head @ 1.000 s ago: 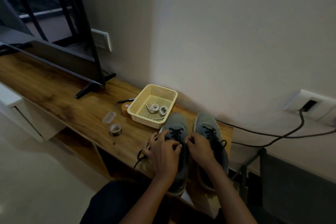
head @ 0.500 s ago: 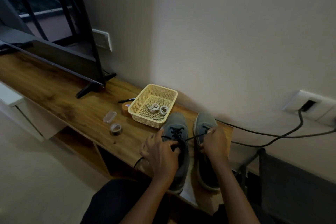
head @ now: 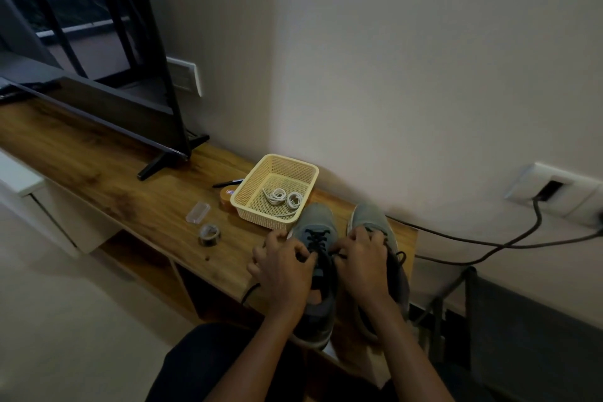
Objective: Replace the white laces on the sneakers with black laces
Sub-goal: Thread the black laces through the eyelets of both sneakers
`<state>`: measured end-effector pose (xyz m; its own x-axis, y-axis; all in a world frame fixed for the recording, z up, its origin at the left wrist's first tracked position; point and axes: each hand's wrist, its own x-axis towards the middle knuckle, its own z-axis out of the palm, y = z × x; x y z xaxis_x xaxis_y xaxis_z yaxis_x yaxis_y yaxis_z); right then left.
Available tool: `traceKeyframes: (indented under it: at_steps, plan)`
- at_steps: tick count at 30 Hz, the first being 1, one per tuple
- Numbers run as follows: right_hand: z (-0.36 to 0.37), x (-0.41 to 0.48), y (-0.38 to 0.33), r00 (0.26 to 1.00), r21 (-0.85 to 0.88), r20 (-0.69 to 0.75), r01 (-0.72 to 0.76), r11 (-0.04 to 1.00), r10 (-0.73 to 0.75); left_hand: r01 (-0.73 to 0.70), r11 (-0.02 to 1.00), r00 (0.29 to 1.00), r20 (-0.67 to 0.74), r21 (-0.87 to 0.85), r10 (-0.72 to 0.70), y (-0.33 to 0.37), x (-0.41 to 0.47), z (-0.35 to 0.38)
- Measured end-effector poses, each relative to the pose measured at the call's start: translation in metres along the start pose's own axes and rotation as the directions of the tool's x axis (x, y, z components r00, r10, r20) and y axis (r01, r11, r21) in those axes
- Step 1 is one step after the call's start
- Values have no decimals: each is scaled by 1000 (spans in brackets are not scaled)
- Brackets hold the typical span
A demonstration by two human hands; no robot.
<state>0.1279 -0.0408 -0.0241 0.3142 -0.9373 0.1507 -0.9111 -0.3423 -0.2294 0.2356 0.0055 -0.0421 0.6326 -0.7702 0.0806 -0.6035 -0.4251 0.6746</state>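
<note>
Head view: two grey sneakers stand side by side, toes toward the wall, at the end of the wooden shelf (head: 130,183); the first sneaker (head: 315,222), just beside the basket (head: 243,204), carries a black lace (head: 316,236) crossed through its eyelets; left hand (head: 284,268) and right hand (head: 362,258) meet over its tongue, fingers of each curled and pinching that lace; one loose end trails off the shelf edge beneath the left hand. The second sneaker (head: 368,215) sits partly under the right hand, also black-laced; white laces (head: 284,197) lie coiled in the basket; tape roll (head: 209,233) and clear case (head: 197,212) lie left of it
</note>
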Motion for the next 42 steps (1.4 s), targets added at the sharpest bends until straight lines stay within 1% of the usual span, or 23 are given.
traceKeyframes:
  at_steps: [3, 6, 9, 11, 12, 14, 16, 17, 19, 21, 23, 24, 26, 27, 28, 29, 31, 32, 33, 34, 38, 40, 42]
  plan:
    - [-1, 0, -2, 1000, -7, -8, -29, 1000, 29, -73, 995, 996, -49, 66, 76, -1, -4, 2]
    - [-2, 1, -1, 997, -41, -32, -67, 997, 66, -80, 994, 993, -79, 70, 85, -1, -5, 2]
    - [-6, 1, 3, 988, -15, -92, -129, 991, 128, -81, 994, 994, -68, 73, 86, -2, -6, 3]
    - [-11, 2, 9, 966, 35, -179, -181, 983, 185, -79, 995, 994, -78, 62, 83, -3, -6, 5]
    - [-15, 1, 14, 944, 64, -232, -227, 972, 235, -74, 995, 993, -82, 61, 79, -3, -5, 5]
    - [-24, 2, 24, 859, 129, -332, -367, 921, 389, -65, 996, 994, -85, 58, 70, -4, -4, 6]
    - [-33, 0, 32, 776, 189, -367, -478, 858, 513, -60, 998, 995, -82, 35, 63, -4, -3, 7]
    - [-34, 0, 34, 772, 195, -358, -488, 851, 525, -55, 998, 995, -77, 16, 56, -4, -3, 7]
    - [-31, 1, 33, 829, 172, -312, -431, 886, 464, -44, 999, 997, -69, -20, 43, -4, -3, 8]
    - [-24, 1, 25, 907, 147, -275, -288, 946, 319, -30, 998, 998, -52, -48, 28, -4, -4, 7]
    - [-16, 1, 17, 964, 73, -220, -137, 988, 150, -8, 998, 1000, -19, -64, 7, -4, -4, 6]
    - [-11, 1, 14, 978, 27, -190, -88, 996, 92, 4, 997, 1000, -7, -73, -4, -4, -4, 6]
    - [-5, -1, 6, 997, -31, -74, -35, 999, 33, 24, 994, 999, -22, -108, -26, -6, -4, 7]
    - [-3, -1, 3, 1000, -25, -18, -20, 1000, 19, 28, 991, 998, -46, -133, -34, -6, -3, 6]
    - [-1, -1, 2, 1000, -6, 2, -19, 1000, 19, 37, 985, 997, -57, -171, -48, -7, -2, 6]
    - [0, -1, 2, 1000, 4, 5, -24, 1000, 24, 66, 968, 997, -32, -240, -76, -9, 0, 5]
    - [-2, -1, 1, 999, 11, -1, -36, 999, 36, 195, 893, 980, 120, -405, -159, -12, 3, 3]
    - [-4, -2, 0, 999, 8, 5, -42, 999, 42, 262, 854, 962, 198, -449, -191, -13, 5, 3]
    - [-4, -2, 1, 999, 7, 12, -46, 999, 46, 300, 838, 948, 242, -456, -207, -14, 6, 2]
    - [-4, -2, 2, 999, 10, 13, -43, 999, 43, 307, 846, 945, 248, -436, -214, -16, 7, 2]
    - [-1, 0, 5, 998, 36, -32, -61, 998, 62, 297, 865, 949, 222, -405, -222, -18, 8, -2]
    - [1, 2, 8, 993, 10, -50, -103, 995, 104, 255, 890, 962, 195, -377, -194, -15, 6, -5]
    - [-2, 3, 14, 977, 15, -137, -165, 986, 166, 205, 914, 974, 166, -349, -156, -13, 4, -7]
